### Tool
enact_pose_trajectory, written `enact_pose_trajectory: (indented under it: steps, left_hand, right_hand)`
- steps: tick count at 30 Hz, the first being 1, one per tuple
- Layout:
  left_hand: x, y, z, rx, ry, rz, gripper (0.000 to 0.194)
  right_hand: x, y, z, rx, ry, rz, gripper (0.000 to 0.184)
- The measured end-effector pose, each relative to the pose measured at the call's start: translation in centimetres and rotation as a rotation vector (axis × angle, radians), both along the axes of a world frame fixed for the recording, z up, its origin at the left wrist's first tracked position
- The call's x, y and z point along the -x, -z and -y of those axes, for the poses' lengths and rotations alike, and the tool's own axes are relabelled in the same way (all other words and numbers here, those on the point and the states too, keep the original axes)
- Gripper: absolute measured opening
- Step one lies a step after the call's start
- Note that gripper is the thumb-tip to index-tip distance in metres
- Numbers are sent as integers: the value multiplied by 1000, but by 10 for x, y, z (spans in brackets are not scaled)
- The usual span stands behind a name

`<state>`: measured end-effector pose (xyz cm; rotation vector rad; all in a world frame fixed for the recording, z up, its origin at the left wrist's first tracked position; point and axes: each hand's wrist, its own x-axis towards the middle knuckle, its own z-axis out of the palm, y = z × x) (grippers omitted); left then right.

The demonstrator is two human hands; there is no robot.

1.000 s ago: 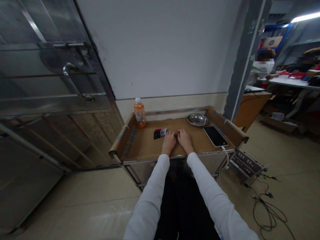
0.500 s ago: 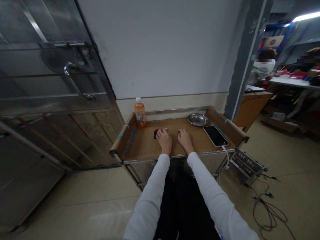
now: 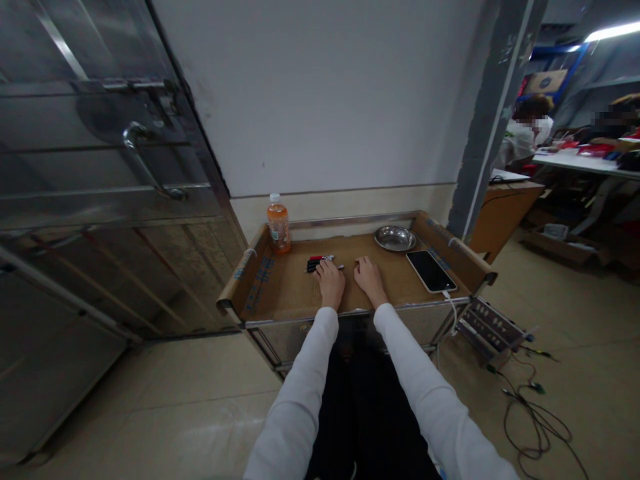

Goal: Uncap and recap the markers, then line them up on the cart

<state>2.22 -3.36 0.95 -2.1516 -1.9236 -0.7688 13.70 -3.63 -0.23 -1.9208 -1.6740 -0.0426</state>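
Several pens lie side by side on the cardboard-lined top of a cart (image 3: pixel 290 293): a red pen (image 3: pixel 317 258) at the back and black pens (image 3: pixel 312 265) in front of it. My left hand (image 3: pixel 331 283) is closed over the near side of the row, its fingers on one black pen whose light end sticks out to the right. Part of the row is hidden under these fingers. A short way to the right, my right hand (image 3: pixel 370 279) rests on the cardboard with its fingers curled together; whatever they may hold is hidden.
An orange drink bottle (image 3: pixel 279 227) stands at the back left of the cart. At the right are a shiny metal dish (image 3: pixel 395 238) and a phone (image 3: pixel 431 271) with a white cable (image 3: pixel 454 313). Loose cables (image 3: pixel 537 417) lie on the floor. People sit at a far table.
My left hand has moved left, away from my right hand, onto the pens, then slightly back toward me with a black pen. My right hand has stayed nearly still.
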Motion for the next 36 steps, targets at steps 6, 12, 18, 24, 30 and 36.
enact_pose_trajectory:
  steps: [6,12,18,24,30,36]
  left_hand:
    - [-2,3,-8,72,271,31,27]
    - [-1,11,-19,43,470,202,28]
    - [0,15,-22,-89,403,303,36]
    - [0,15,-23,-76,600,360,57]
    - [2,7,-19,-79,700,434,47]
    - [2,5,-17,-71,682,555,24]
  right_hand:
    - [0,-1,-2,-78,-260,-23,44]
    - [-2,5,-8,-20,-267,-6,26]
    - [-6,14,-11,-142,-174,-122,28]
    - [-5,12,-9,-156,-127,-188,30]
    - [-3,7,-5,-82,-161,-204,29]
    - [-4,14,-11,-101,-272,-207,33]
